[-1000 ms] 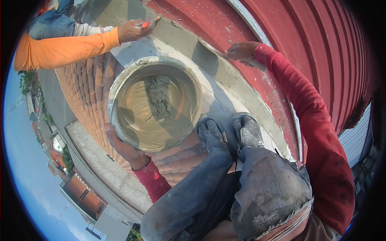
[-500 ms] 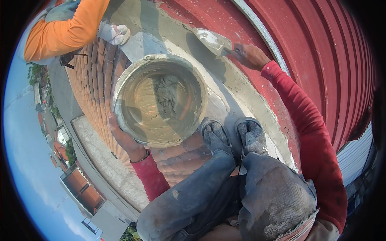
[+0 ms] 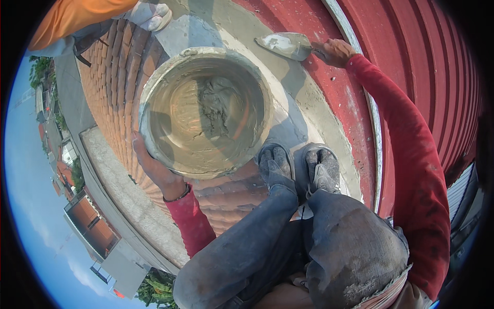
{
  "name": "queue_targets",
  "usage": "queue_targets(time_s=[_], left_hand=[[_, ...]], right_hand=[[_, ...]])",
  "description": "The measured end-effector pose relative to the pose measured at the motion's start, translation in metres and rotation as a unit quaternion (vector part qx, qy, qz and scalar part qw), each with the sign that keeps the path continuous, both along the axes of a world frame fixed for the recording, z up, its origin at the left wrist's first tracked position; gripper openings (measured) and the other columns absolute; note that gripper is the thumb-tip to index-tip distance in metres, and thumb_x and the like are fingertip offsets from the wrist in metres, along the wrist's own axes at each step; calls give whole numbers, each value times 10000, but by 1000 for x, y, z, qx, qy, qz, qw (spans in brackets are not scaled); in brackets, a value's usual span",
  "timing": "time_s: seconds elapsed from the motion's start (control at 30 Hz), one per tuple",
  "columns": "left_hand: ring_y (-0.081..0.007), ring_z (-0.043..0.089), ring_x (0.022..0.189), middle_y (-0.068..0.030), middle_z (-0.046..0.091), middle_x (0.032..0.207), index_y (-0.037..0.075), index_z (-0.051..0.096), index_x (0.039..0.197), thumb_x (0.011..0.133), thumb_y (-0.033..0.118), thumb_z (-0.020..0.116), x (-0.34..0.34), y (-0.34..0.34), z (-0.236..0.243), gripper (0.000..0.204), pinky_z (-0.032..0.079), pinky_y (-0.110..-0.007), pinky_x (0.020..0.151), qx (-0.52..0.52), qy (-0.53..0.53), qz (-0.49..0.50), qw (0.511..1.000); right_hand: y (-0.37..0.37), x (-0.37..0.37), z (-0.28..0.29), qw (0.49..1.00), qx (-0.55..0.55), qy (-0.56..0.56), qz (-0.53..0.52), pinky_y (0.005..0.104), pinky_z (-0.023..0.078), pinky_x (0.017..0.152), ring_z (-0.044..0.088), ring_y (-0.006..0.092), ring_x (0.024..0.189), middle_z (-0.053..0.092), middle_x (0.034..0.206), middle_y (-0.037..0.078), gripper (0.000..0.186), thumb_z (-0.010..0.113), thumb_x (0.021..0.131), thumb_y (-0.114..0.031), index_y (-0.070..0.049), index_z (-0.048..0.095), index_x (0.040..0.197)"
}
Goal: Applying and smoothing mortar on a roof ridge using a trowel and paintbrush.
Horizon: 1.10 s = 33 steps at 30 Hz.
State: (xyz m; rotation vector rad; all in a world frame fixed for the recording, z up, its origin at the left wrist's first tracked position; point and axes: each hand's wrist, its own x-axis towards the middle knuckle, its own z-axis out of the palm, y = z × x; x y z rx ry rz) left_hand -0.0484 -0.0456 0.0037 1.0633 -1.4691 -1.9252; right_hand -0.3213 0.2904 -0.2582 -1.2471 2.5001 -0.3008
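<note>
A round bucket (image 3: 205,51), smeared with grey, sits tilted toward me over the roof tiles. Wet grey mortar (image 3: 213,108) coats its inside and heaps in the middle. My left hand (image 3: 160,169) grips the bucket's outer wall at its near left, fingers spread along the side. Beyond the bucket to the right, my right hand (image 3: 337,52) is closed round the handle of a trowel (image 3: 288,45). The pale-smeared blade points left, over a strip of fresh mortar (image 3: 314,98) beside the red roofing. Whether the blade touches the strip I cannot tell.
My sandalled feet (image 3: 275,165) stand just right of the bucket. Red ribbed metal roofing (image 3: 411,67) rises on the right. Orange-brown roof tiles (image 3: 116,72) slope down left toward a ledge and distant buildings. A co-worker's orange sleeve (image 3: 77,18) and shoe (image 3: 154,18) show at upper left.
My right hand and the trowel have shifted right and away, the blade turning flatter. My left hand stays on the bucket. The view has tipped down, and the co-worker's sleeve sits nearer the top edge.
</note>
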Motion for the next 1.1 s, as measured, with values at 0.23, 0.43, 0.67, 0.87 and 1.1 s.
queue_targets(time_s=[0.23,0.43,0.67,0.87,1.1], left_hand=[[-218,567,1132,-133,576,1268,5,485,1346,1037,400,434,-7,-1,2,504,450,-355,974,-12,-7,-41,999],[-211,573,1130,-127,587,1241,17,492,1323,1041,368,440,-8,9,7,453,454,-338,971,-21,1,-74,997],[-192,597,1063,-135,591,1214,-15,521,1288,1046,364,436,-7,19,6,457,484,-327,917,-89,-41,-71,993],[-201,597,1089,-142,595,1238,-35,500,1328,1036,393,463,2,16,0,520,483,-350,933,-119,-34,-65,990],[-125,590,944,-66,638,1033,-15,638,1090,1023,338,528,-13,55,0,376,464,-277,842,-168,-20,-90,981]], right_hand=[[120,117,-36,999,6,-46,7,485,515,546,653,372,610,638,674,163,214,514,993,-295,-100,568,1066],[128,156,-8,972,-95,-178,-117,400,511,518,629,312,537,612,647,131,293,579,979,-346,-70,640,1056],[62,131,43,775,-8,-553,-306,331,477,453,537,134,493,518,663,38,422,474,991,-448,-56,622,1042],[125,151,79,813,126,-509,-253,333,472,434,553,166,480,540,632,60,372,540,963,-367,-2,608,949],[61,146,203,887,-223,-402,-54,370,449,526,582,206,526,546,620,104,302,565,988,-329,-33,598,938]])
